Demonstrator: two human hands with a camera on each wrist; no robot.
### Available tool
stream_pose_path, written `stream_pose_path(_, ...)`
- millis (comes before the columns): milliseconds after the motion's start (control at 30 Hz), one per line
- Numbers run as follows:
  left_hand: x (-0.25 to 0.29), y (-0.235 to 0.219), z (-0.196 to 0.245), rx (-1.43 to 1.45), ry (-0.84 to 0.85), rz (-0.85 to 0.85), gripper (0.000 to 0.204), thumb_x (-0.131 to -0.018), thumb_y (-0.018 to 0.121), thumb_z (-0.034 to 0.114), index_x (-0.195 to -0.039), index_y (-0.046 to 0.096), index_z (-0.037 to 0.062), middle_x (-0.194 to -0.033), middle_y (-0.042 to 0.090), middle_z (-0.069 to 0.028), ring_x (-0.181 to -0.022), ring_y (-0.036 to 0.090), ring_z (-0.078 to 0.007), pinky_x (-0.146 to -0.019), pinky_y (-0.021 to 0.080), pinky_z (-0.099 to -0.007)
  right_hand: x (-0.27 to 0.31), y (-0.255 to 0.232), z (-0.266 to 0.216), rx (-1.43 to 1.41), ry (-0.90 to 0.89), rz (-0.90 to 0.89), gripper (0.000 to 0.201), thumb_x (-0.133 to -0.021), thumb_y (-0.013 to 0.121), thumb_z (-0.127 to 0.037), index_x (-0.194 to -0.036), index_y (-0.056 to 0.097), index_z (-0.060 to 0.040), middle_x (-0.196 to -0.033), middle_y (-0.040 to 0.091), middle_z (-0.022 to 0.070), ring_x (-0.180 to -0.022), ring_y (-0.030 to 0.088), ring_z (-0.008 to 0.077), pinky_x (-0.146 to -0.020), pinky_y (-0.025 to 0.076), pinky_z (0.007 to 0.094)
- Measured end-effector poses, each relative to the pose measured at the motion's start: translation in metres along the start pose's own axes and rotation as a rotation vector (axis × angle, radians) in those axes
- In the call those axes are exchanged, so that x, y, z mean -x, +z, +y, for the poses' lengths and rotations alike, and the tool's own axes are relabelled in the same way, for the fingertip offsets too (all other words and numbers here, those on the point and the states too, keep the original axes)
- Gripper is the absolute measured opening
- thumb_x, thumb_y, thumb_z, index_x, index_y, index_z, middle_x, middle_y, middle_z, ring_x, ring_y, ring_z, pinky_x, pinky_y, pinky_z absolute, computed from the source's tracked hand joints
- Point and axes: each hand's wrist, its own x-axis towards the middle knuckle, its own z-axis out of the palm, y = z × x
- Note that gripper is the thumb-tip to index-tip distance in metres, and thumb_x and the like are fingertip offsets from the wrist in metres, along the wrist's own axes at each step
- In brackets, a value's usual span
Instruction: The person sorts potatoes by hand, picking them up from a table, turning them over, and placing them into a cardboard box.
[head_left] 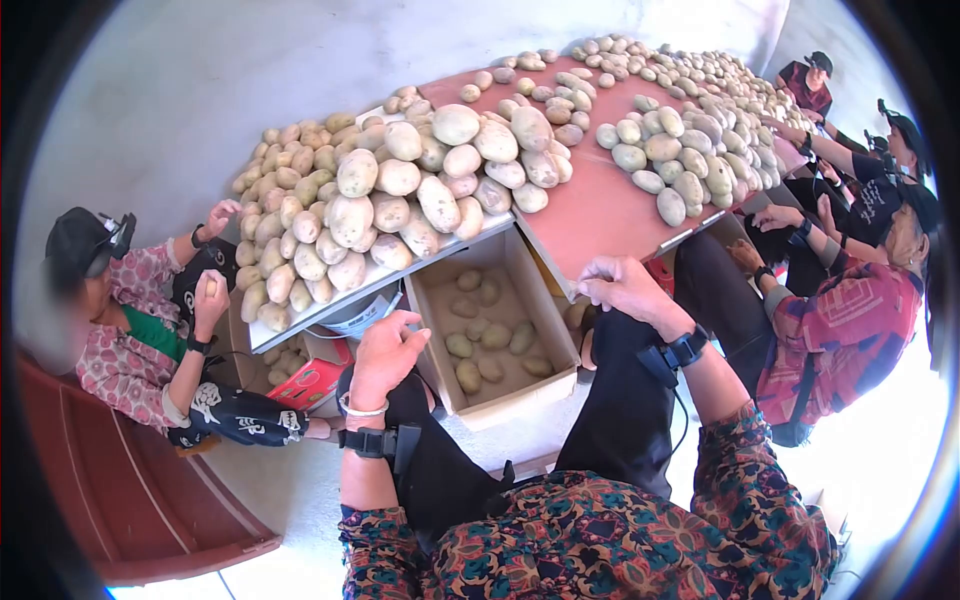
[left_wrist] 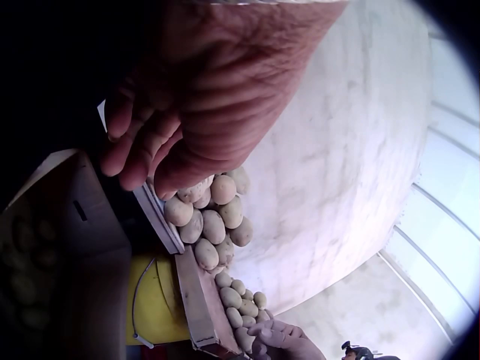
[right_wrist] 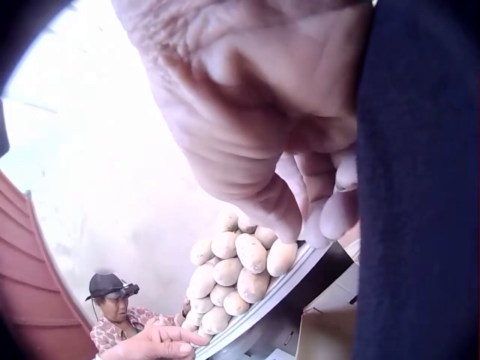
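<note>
Potatoes (head_left: 400, 205) lie heaped on the table (head_left: 600, 215), and a few sit in the cardboard box (head_left: 545, 320) below its edge, between the person's knees. The left hand (head_left: 385, 350) rests on the left knee, fingers loosely curled, holding nothing. The right hand (head_left: 625, 285) rests on the right knee, relaxed and empty.

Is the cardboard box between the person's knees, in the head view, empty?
No, the cardboard box holds about ten potatoes lying loose on its bottom.
</note>
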Motion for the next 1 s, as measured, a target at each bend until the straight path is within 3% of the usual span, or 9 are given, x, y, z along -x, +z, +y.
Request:
stream_pose_path(233,0.003,-0.001,-0.002,-0.011,0.037,0.035,0.033,-0.084,0.069,0.027,-0.108,0.067,0.0032,-0.084,0.07,-0.0167,-0.076,0.067,-0.0316,-0.07,0.052,-0.0409,-0.002,-0.002,0.007,-0.22,-0.031,0.017,0.015,-0.091,0.066,-0.015,-0.097,0.067,-0.0009,-0.076,0.063,0.0018,-0.062,0.054,0.0066,-0.056,0.045,0.0219)
stream_pose_path(300,-0.002,0.003,-0.019,-0.012,0.099,0.033,0.034,-0.084,0.07,0.025,-0.109,0.066,0.0034,-0.082,0.069,-0.0151,-0.075,0.068,-0.0279,-0.07,0.052,-0.0383,0.001,-0.005,0.005,-0.335,-0.036,0.064,0.015,-0.091,0.066,-0.015,-0.097,0.067,-0.002,-0.081,0.067,0.0028,-0.064,0.054,0.0065,-0.058,0.046,0.0232)
stream_pose_path(400,-0.001,0.003,-0.009,0.053,-0.004,-0.011,0.036,-0.083,0.072,0.024,-0.111,0.066,0.0014,-0.078,0.069,-0.0134,-0.074,0.068,-0.0242,-0.07,0.052,-0.0364,0.0,-0.006,0.01,-0.442,-0.089,0.07,0.02,-0.09,0.068,-0.015,-0.102,0.064,0.0,-0.076,0.06,0.0015,-0.06,0.053,0.0076,-0.056,0.044,0.0235)
stream_pose_path(800,-0.006,0.007,-0.008,0.128,-0.003,-0.007,0.043,-0.079,0.075,0.016,-0.115,0.063,-0.0033,-0.076,0.07,-0.0103,-0.067,0.064,-0.0157,-0.065,0.051,-0.0312,0.01,-0.009,0.008,-0.446,-0.059,0.172,0.04,-0.091,0.066,-0.013,-0.125,0.053,0.0038,-0.072,0.056,0.0012,-0.06,0.051,0.0084,-0.056,0.043,0.0235)
stream_pose_path(1000,-0.008,0.007,-0.005,0.133,-0.01,-0.005,0.047,-0.078,0.076,0.016,-0.118,0.062,-0.0047,-0.075,0.07,-0.0095,-0.067,0.064,-0.0141,-0.066,0.051,-0.0301,0.01,-0.01,0.011,-0.482,-0.079,0.199,0.045,-0.089,0.067,-0.012,-0.126,0.049,0.0058,-0.073,0.057,0.0051,-0.06,0.053,0.0107,-0.054,0.045,0.0259)
